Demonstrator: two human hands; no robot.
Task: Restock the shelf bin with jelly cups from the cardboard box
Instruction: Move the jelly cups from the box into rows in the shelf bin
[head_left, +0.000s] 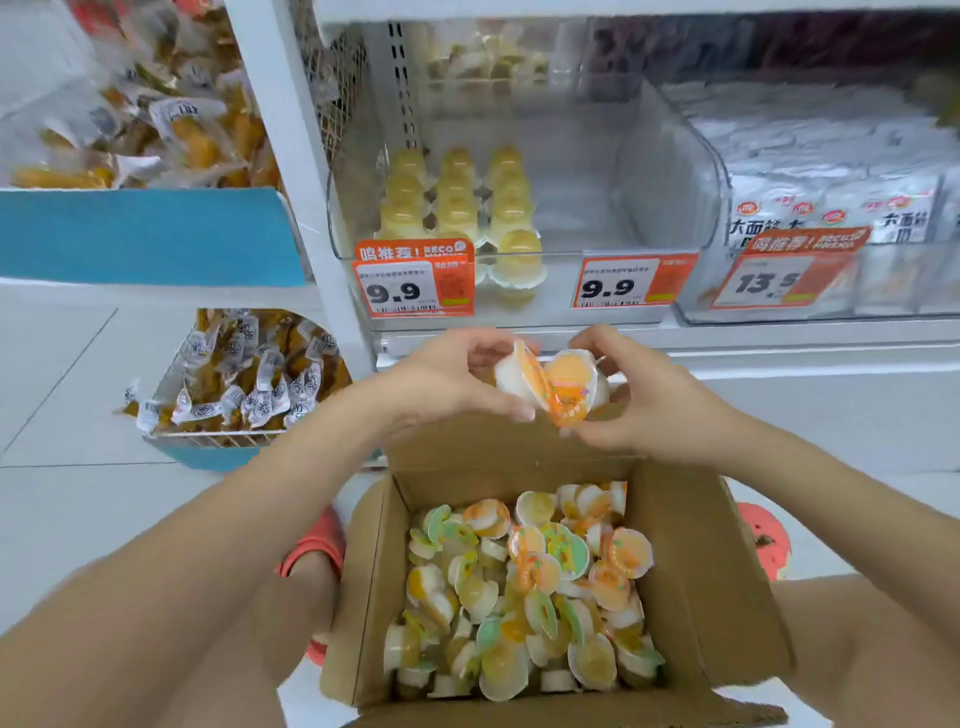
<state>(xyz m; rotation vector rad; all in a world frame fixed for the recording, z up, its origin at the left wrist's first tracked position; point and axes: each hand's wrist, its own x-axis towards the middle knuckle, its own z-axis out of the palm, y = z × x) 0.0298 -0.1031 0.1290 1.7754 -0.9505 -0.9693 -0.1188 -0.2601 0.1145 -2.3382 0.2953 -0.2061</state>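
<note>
Jelly cups (550, 384), two of them, sit right between my hands, up above the box's far flap and just below the shelf edge. My left hand (457, 384) curls around the white cup on its side, thumb underneath, fingers over the top. My right hand (634, 400) grips the orange-lidded cup beside it, thumb low at the lid's edge, fingers arched over the top. The two cups touch each other, lids angled toward me.

Below my forearms I've got the box (691, 571) open on the floor, flaps spread, and it's heaped with loose cups (524, 587), orange, green and yellow lids lying every which way.

Straight ahead on the shelf, the clear bin (670, 171) holds three rows of yellow cups (457, 192) along its left side, with one more yellow cup (519, 260) at the front wall; the right part of the bin shows bare floor. Two 9.9 price tags (410, 286) hang on its front. The next bin to the right carries white packets (831, 208) and a 13.5 tag. Off to the left, wire baskets hold wrapped snacks (244, 364). Red sandals (317, 545) show beside the box.
</note>
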